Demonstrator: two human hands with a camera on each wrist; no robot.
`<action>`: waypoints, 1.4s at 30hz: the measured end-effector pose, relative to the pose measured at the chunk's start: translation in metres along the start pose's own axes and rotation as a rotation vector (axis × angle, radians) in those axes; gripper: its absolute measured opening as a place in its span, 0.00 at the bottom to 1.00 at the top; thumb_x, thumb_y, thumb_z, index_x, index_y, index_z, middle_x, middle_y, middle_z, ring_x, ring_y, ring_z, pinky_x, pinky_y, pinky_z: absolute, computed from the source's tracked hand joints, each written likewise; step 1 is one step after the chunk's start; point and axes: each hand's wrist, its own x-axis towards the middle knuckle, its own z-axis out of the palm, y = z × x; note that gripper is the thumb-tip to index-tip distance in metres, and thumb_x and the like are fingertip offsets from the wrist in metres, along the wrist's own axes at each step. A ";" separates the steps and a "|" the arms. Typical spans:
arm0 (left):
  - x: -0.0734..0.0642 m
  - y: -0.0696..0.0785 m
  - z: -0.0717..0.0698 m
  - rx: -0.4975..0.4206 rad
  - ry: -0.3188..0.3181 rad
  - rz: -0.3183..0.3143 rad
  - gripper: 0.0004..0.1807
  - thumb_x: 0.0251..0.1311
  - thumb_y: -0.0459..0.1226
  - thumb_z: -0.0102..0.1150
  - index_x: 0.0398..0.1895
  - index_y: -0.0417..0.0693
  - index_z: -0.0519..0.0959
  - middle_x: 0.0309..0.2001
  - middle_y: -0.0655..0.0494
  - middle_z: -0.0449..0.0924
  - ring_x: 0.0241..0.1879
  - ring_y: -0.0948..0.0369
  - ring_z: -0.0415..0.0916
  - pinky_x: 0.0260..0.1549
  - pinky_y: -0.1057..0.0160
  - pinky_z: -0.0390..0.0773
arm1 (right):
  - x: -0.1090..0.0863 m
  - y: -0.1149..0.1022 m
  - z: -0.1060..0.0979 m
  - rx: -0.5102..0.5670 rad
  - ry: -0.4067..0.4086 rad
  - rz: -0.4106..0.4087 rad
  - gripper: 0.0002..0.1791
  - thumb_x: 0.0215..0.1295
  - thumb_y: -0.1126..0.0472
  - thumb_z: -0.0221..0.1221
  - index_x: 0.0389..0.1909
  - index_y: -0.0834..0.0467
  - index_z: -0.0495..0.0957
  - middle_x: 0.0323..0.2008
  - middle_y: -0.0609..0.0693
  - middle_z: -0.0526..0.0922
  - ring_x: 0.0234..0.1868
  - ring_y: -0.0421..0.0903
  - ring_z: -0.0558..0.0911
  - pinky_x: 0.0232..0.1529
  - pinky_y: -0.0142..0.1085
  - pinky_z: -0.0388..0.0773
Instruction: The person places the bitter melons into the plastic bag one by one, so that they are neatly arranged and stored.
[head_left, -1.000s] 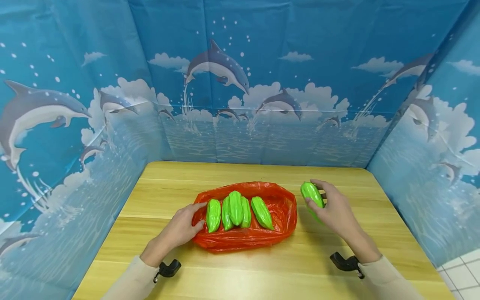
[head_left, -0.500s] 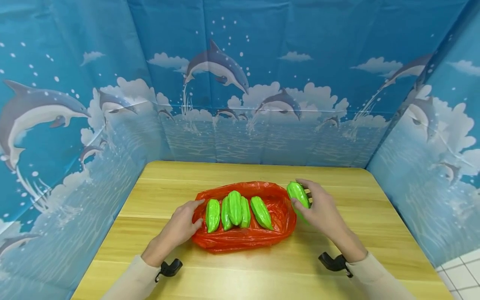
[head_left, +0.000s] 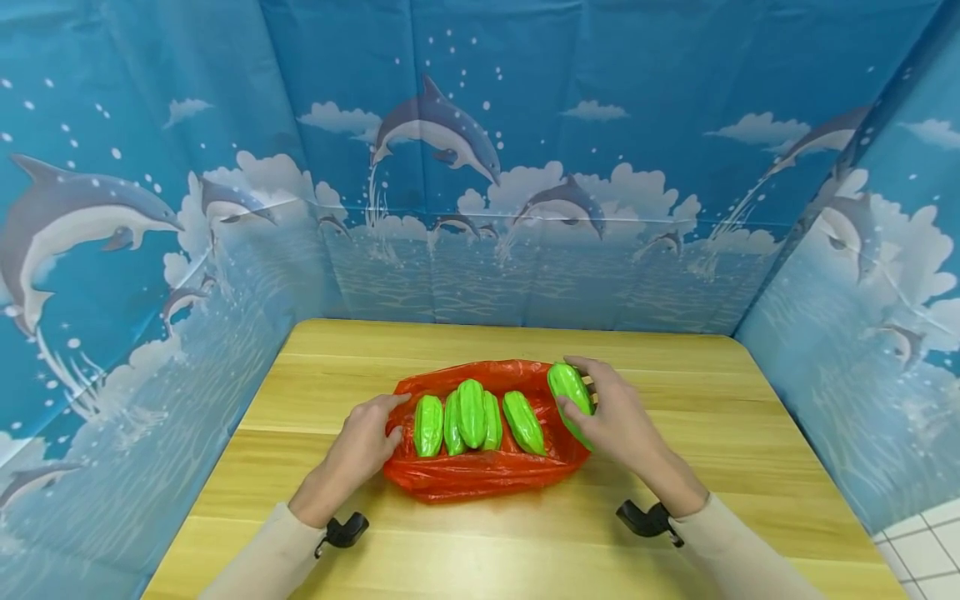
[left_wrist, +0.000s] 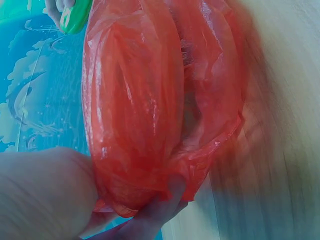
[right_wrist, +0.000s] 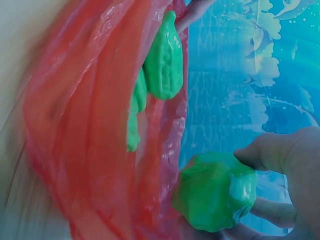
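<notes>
In the head view an open red plastic bag (head_left: 487, 481) lies on the table, with several bright green, ridged bitter melons (head_left: 472, 415) side by side in it, one on top of others. My left hand (head_left: 360, 442) holds the bag's left end, its index finger and thumb over the rim; in the left wrist view the thumb shows dimly through the film. My right hand (head_left: 618, 421) grips another bitter melon (right_wrist: 215, 192) between thumb and fingers, above the bag's right end. That melon is tilted, and the right wrist view shows it end-on, beside the bag's rim.
A light wooden table (head_left: 480, 550) bears the bag. Blue dolphin-print sheets (head_left: 480, 167) stand along its back and both sides. White tiles (head_left: 926, 542) show at lower right. Each wrist wears a black camera mount (head_left: 347, 531).
My right hand has carried its bitter melon leftward, from beside the bag to over its right end. The left hand has stayed at the bag's left end, and the melons inside lie as before.
</notes>
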 end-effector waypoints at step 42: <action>0.003 0.006 0.002 -0.015 0.021 0.015 0.30 0.71 0.22 0.73 0.76 0.33 0.83 0.73 0.31 0.86 0.75 0.36 0.86 0.69 0.40 0.90 | 0.031 -0.031 0.038 0.045 -0.127 0.045 0.37 0.81 0.52 0.73 0.84 0.58 0.75 0.74 0.62 0.85 0.54 0.56 0.88 0.51 0.53 0.87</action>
